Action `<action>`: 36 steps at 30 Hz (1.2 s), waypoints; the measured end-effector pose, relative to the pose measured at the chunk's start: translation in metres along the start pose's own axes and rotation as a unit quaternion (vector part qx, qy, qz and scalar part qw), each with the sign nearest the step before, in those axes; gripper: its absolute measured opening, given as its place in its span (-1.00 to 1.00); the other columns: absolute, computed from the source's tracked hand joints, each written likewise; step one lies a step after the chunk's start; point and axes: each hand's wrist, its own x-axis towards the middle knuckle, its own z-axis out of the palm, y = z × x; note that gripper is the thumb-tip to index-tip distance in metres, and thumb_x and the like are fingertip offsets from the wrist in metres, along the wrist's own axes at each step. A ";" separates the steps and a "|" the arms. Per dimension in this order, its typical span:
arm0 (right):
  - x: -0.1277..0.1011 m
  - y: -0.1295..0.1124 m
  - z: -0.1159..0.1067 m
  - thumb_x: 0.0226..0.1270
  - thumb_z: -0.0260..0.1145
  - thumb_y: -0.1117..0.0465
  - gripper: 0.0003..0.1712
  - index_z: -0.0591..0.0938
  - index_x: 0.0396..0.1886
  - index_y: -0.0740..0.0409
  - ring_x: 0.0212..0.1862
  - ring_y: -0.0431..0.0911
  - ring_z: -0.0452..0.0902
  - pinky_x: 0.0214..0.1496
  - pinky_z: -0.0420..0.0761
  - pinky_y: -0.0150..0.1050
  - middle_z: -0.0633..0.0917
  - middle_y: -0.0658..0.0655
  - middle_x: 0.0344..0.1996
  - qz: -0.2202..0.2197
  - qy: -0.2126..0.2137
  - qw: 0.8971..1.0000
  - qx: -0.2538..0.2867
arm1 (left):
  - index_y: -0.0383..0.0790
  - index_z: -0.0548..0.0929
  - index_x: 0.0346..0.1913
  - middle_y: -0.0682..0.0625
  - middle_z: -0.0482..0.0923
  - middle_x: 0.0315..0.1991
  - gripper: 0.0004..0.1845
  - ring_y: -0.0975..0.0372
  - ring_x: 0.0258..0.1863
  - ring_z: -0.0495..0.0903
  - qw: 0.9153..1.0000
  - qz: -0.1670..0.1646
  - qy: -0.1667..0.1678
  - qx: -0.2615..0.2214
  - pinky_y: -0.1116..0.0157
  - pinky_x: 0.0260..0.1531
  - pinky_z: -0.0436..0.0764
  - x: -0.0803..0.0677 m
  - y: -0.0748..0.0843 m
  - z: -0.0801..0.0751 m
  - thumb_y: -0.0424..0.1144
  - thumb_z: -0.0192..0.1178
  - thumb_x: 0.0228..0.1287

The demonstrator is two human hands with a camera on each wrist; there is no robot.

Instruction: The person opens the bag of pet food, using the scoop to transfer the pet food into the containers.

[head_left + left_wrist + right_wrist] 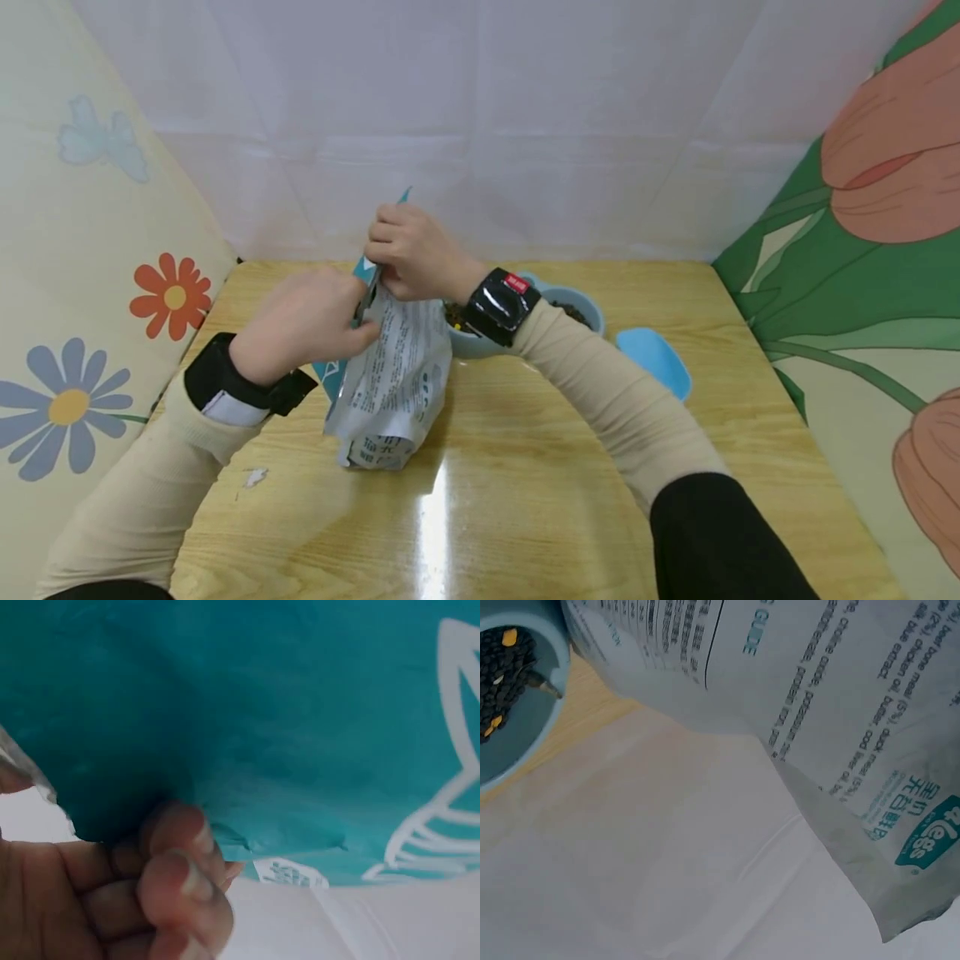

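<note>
A pet food bag (401, 367), printed white on one broad side and teal on the other, stands on the table left of the middle. My left hand (303, 321) grips its upper edge on the near left, thumb over the white face. In the left wrist view its curled fingers (184, 885) lie against the teal face (285, 727). Farther along the same edge, my right hand (423, 254) pinches the bag with fingers curled. The right wrist view shows the printed white face (817, 690) but not the hand. The bag's mouth is hidden by the hands.
Behind the right forearm stands a grey-blue double bowl (588, 304); dark pellets with yellow bits (506, 675) lie in it. A bright blue shallow plastic piece (654, 360) lies to its right. A small white scrap (256, 477) is at the table's left. A white cloth (480, 133) hangs behind.
</note>
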 end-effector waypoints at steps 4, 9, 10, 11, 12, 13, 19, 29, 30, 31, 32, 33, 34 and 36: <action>-0.001 -0.002 0.001 -0.08 0.15 0.35 -0.94 0.51 -0.65 0.16 -0.43 -0.04 0.26 -0.33 0.25 -0.23 0.47 0.06 -0.61 0.000 -0.001 1.000 -0.010 | -0.14 0.23 -0.73 0.10 0.08 -0.81 -0.70 0.30 -0.86 0.11 1.000 0.009 -0.004 -0.024 0.40 -0.80 0.10 0.000 -0.002 0.001 -0.37 0.08 -0.03; 0.000 -0.004 -0.001 -0.05 0.14 0.37 -0.93 0.54 -0.60 0.18 -0.39 -0.03 0.31 -0.28 0.29 -0.23 0.50 0.08 -0.56 0.013 -0.003 1.000 -0.002 | -0.13 0.22 -0.76 0.09 0.09 -0.82 -0.66 0.29 -0.87 0.12 1.000 -0.007 -0.001 -0.025 0.39 -0.80 0.09 0.002 -0.004 0.000 -0.31 0.08 0.05; 0.000 -0.004 -0.002 -0.03 0.14 0.38 -0.92 0.56 -0.57 0.18 -0.36 -0.02 0.33 -0.25 0.32 -0.23 0.52 0.08 -0.53 0.017 -0.006 1.000 0.002 | -0.12 0.22 -0.77 0.09 0.09 -0.83 -0.63 0.29 -0.87 0.13 1.000 -0.012 0.002 -0.019 0.39 -0.81 0.09 0.002 -0.004 0.000 -0.27 0.09 0.09; 0.000 -0.005 -0.004 0.01 0.14 0.38 -0.90 0.58 -0.53 0.18 -0.32 -0.02 0.36 -0.21 0.33 -0.23 0.54 0.09 -0.49 0.022 -0.009 1.000 0.002 | -0.12 0.22 -0.79 0.09 0.10 -0.84 -0.60 0.28 -0.88 0.14 1.000 -0.018 0.004 -0.011 0.39 -0.82 0.09 0.003 -0.004 -0.001 -0.23 0.09 0.12; 0.001 -0.005 -0.005 0.04 0.13 0.37 -0.89 0.60 -0.49 0.18 -0.29 -0.01 0.38 -0.17 0.34 -0.22 0.56 0.09 -0.45 0.028 -0.012 1.000 0.000 | -0.12 0.22 -0.81 0.10 0.10 -0.85 -0.57 0.28 -0.89 0.15 1.000 -0.023 0.006 -0.001 0.39 -0.83 0.08 0.004 -0.004 -0.001 -0.18 0.09 0.14; 0.001 -0.005 -0.007 0.08 0.12 0.37 -0.86 0.61 -0.45 0.17 -0.25 -0.01 0.40 -0.13 0.33 -0.20 0.58 0.09 -0.41 0.034 -0.015 0.999 -0.004 | -0.12 0.22 -0.82 0.10 0.10 -0.86 -0.54 0.28 -0.89 0.15 1.000 -0.025 0.009 0.013 0.39 -0.84 0.08 0.006 -0.004 -0.002 -0.13 0.09 0.17; 0.002 0.005 -0.010 0.19 0.06 0.37 -0.78 0.64 -0.37 0.13 -0.14 -0.01 0.40 -0.06 0.24 -0.13 0.61 0.09 -0.27 0.072 -0.032 0.995 -0.067 | -0.12 0.22 -0.85 0.11 0.04 -0.86 -0.51 0.32 -0.90 0.06 0.998 -0.044 -0.003 0.036 0.41 -0.86 0.03 0.016 -0.003 -0.008 -0.13 0.13 0.14; 0.005 0.020 -0.010 0.06 0.05 0.44 -0.72 0.63 -0.60 0.10 -0.29 -0.02 0.37 -0.14 0.25 -0.17 0.61 0.02 -0.50 0.075 -0.050 0.987 -0.134 | -0.14 0.21 -0.81 0.11 0.05 -0.86 -0.61 0.33 -0.89 0.07 1.000 0.007 -0.014 -0.014 0.41 -0.82 0.08 0.021 -0.006 -0.005 -0.41 0.07 0.04; 0.005 0.020 -0.010 0.05 0.04 0.44 -0.72 0.62 -0.62 0.10 -0.30 -0.03 0.37 -0.14 0.26 -0.17 0.59 0.02 -0.53 0.071 -0.052 0.987 -0.138 | -0.13 0.20 -0.82 0.11 0.04 -0.86 -0.60 0.33 -0.89 0.05 1.000 0.006 -0.014 -0.018 0.41 -0.82 0.07 0.021 -0.007 -0.005 -0.41 0.07 0.04; 0.005 0.020 -0.010 0.06 0.04 0.45 -0.71 0.61 -0.64 0.11 -0.31 -0.02 0.36 -0.15 0.26 -0.18 0.58 0.03 -0.54 0.068 -0.054 0.986 -0.140 | -0.13 0.19 -0.83 0.12 0.02 -0.86 -0.59 0.34 -0.89 0.03 1.000 0.004 -0.017 -0.022 0.41 -0.82 0.06 0.021 -0.007 -0.006 -0.40 0.07 0.05; 0.006 0.020 -0.011 0.07 0.04 0.45 -0.72 0.62 -0.63 0.11 -0.30 -0.02 0.36 -0.15 0.26 -0.18 0.59 0.03 -0.54 0.067 -0.058 0.986 -0.140 | -0.12 0.19 -0.84 0.13 0.02 -0.86 -0.58 0.35 -0.89 0.01 0.999 -0.001 -0.022 -0.027 0.41 -0.82 0.04 0.021 -0.008 -0.007 -0.38 0.07 0.06; 0.006 0.020 -0.012 0.11 0.05 0.43 -0.72 0.64 -0.59 0.11 -0.27 -0.02 0.37 -0.14 0.27 -0.19 0.60 0.03 -0.50 0.068 -0.067 0.986 -0.134 | -0.12 0.19 -0.84 0.13 0.02 -0.86 -0.57 0.35 -0.89 0.02 0.999 -0.006 -0.027 -0.030 0.41 -0.82 0.05 0.021 -0.008 -0.007 -0.35 0.08 0.09; 0.007 0.021 -0.012 0.14 0.07 0.41 -0.74 0.66 -0.52 0.11 -0.24 -0.02 0.39 -0.13 0.29 -0.19 0.62 0.04 -0.45 0.070 -0.077 0.986 -0.130 | -0.12 0.19 -0.85 0.13 0.01 -0.86 -0.55 0.35 -0.89 0.01 0.999 -0.014 -0.032 -0.030 0.41 -0.83 0.04 0.022 -0.008 -0.008 -0.30 0.09 0.12; 0.007 0.024 -0.014 0.22 0.10 0.35 -0.78 0.68 -0.35 0.11 -0.15 -0.02 0.41 -0.08 0.32 -0.19 0.64 0.06 -0.33 0.081 -0.097 0.984 -0.125 | -0.11 0.20 -0.84 0.13 0.02 -0.86 -0.52 0.34 -0.90 0.03 0.998 -0.031 -0.044 -0.026 0.41 -0.83 0.04 0.024 -0.008 -0.010 -0.20 0.09 0.18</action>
